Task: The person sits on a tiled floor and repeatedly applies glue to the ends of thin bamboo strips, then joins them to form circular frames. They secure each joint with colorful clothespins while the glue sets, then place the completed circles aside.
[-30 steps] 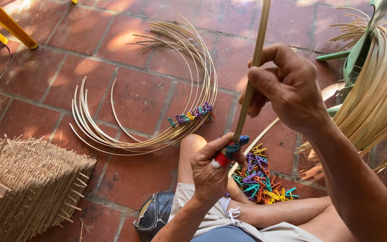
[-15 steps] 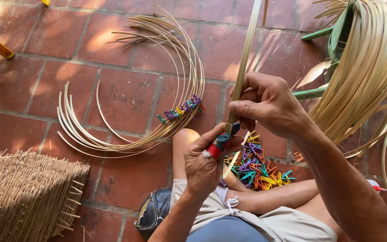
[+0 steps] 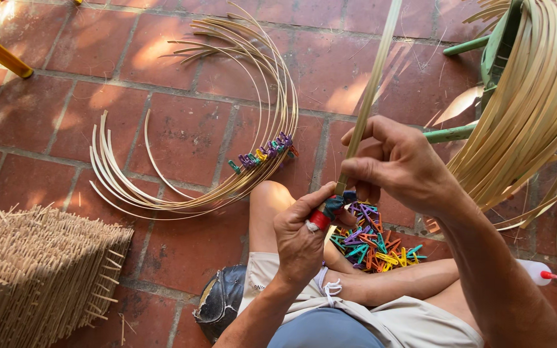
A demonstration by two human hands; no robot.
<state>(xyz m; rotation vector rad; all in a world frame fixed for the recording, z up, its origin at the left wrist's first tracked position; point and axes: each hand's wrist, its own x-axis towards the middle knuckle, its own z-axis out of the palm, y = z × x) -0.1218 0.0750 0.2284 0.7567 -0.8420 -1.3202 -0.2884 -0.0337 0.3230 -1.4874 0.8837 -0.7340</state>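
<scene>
The left hand (image 3: pixel 301 235) was closed around a small tool with a red-and-blue wrapped handle (image 3: pixel 327 211), its tip set at the lower end of a long pale cane strip (image 3: pixel 370 96). The right hand (image 3: pixel 401 167) pinched that strip just above. One bundle of smooth curved strips (image 3: pixel 182 193), clipped with coloured pegs (image 3: pixel 262 154), already lay finished-looking on the rough red tile floor (image 3: pixel 182 129); a thick sheaf of flat strips (image 3: pixel 536 96) hung unworked at the right. More plastic pegs (image 3: pixel 372 245) lay piled between the legs.

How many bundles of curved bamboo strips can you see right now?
2: one clipped bundle of curved strips lying on the brick floor, one larger bundle draped at right. More may lie outside the frame.
</scene>
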